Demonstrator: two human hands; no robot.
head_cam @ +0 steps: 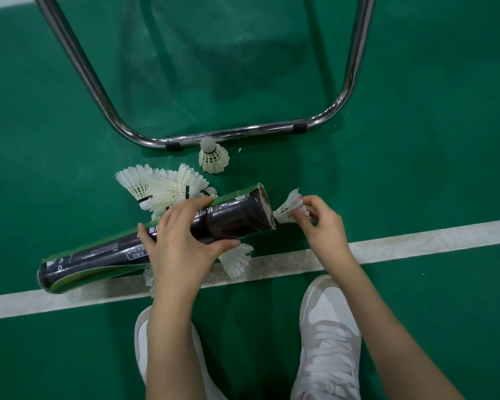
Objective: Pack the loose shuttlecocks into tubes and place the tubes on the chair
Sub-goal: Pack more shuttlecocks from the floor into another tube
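My left hand grips a long black and green shuttlecock tube, held nearly level above the floor with its open mouth to the right. My right hand pinches a white feather shuttlecock by its feathers, cork end at the tube's mouth. A pile of loose shuttlecocks lies behind the tube. One more shuttlecock stands cork-up by the chair's frame. Another shuttlecock lies under the tube on the white line.
The chrome tube frame of a chair rests on the green court floor just beyond the shuttlecocks; its seat is out of view. A white court line crosses in front of my two white shoes.
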